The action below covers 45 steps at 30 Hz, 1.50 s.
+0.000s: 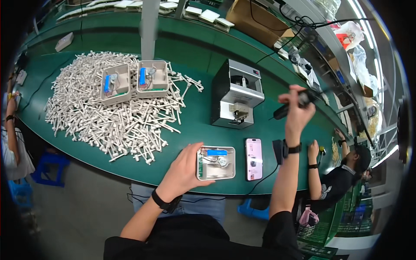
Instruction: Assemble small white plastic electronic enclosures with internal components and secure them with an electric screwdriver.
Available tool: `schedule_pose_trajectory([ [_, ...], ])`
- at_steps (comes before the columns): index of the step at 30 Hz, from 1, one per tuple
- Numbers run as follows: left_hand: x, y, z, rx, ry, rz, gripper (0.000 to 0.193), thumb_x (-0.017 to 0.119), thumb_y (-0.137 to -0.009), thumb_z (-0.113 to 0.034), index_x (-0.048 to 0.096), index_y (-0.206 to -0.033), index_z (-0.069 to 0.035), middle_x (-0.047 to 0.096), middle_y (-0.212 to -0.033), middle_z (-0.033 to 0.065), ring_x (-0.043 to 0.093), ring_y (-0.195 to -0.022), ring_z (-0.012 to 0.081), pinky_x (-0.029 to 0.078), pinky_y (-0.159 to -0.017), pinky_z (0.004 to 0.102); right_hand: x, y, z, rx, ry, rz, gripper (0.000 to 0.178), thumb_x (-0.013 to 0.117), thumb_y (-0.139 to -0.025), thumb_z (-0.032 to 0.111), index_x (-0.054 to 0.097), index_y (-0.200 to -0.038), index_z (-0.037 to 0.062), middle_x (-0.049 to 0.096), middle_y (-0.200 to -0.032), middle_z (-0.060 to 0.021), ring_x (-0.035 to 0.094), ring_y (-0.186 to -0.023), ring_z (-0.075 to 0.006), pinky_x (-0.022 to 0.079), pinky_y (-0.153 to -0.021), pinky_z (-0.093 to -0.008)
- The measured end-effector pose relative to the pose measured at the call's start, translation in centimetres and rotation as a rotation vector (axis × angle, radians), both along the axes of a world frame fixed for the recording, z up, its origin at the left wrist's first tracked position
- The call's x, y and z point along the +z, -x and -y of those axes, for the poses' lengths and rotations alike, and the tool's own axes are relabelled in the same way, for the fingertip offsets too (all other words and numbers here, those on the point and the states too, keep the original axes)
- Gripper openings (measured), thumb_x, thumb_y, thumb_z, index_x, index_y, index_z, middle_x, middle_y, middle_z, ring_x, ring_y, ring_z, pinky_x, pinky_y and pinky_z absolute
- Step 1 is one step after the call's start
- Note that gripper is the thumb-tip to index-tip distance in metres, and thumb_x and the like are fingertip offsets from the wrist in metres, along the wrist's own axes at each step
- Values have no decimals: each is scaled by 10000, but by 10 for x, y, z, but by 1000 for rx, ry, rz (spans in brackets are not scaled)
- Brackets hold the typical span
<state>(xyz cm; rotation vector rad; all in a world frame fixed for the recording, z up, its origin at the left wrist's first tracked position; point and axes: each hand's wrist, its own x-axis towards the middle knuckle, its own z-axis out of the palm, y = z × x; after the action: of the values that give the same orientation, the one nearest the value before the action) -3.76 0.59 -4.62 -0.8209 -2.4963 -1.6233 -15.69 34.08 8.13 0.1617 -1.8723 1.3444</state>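
Note:
My left hand [184,169] is closed around the left side of a small white plastic housing [234,167] at the table's front edge. Inside the housing lie a blue cylindrical battery [216,152], thin wires, a round pale part [222,162] and a green circuit board along the left wall. Raised to the right, my right hand [299,108] grips a black electric screwdriver [282,112], its thin bit pointing left. Motion blurs the screwdriver's far end. It is apart from the housing. Between my arms lies a phone [254,159] with a lit screen.
A black-and-grey box-shaped machine [238,95] stands beyond the housing. A big pile of white plastic stems [82,99] covers the left, with two similar housings [116,84] [152,79] on it. A metal post [148,30] rises behind. Co-workers [342,182] sit at right and left.

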Motion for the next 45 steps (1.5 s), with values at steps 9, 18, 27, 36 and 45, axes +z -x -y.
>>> schedule_pose_trajectory([
  [9,-2,0,-5,40,-11,39,1062,1023,-639,-290,457,-1488,6,616,-1396,220,637,-1273,418,546,-1058,451,36,-9,99,381,228,-82,152,650,-1019,86,578,-1143,35,608,-762,-118,533,-530,-191,479,-523,-372],
  [18,-5,4,-6,38,-31,65,1080,1018,-628,-286,432,-1490,-2,618,-1376,240,610,-1291,470,541,-1082,483,29,-28,110,401,380,-5,244,709,-995,113,550,-1147,10,619,-714,-123,552,-515,-176,503,-507,-361],
  [27,-3,4,-5,41,-23,120,1059,1001,-646,-293,424,-1490,-17,631,-1330,223,608,-1280,473,509,-1135,507,-3,-85,168,712,301,44,329,691,-1032,192,435,-1193,63,604,-736,-116,542,-545,-161,499,-523,-335],
  [36,-2,1,-2,24,-47,147,1064,1001,-643,-298,424,-1492,-16,630,-1328,216,616,-1244,471,504,-1142,500,-19,-84,171,611,228,126,378,692,-1041,331,442,-1166,77,572,-707,-100,479,-499,-153,461,-481,-334],
  [45,-2,3,-3,35,-23,100,1073,1019,-614,-243,442,-1488,-11,612,-1366,218,620,-1254,443,532,-1071,479,-39,-73,166,522,85,104,327,697,-1038,235,428,-1124,70,543,-680,-83,465,-480,-139,463,-475,-335],
])
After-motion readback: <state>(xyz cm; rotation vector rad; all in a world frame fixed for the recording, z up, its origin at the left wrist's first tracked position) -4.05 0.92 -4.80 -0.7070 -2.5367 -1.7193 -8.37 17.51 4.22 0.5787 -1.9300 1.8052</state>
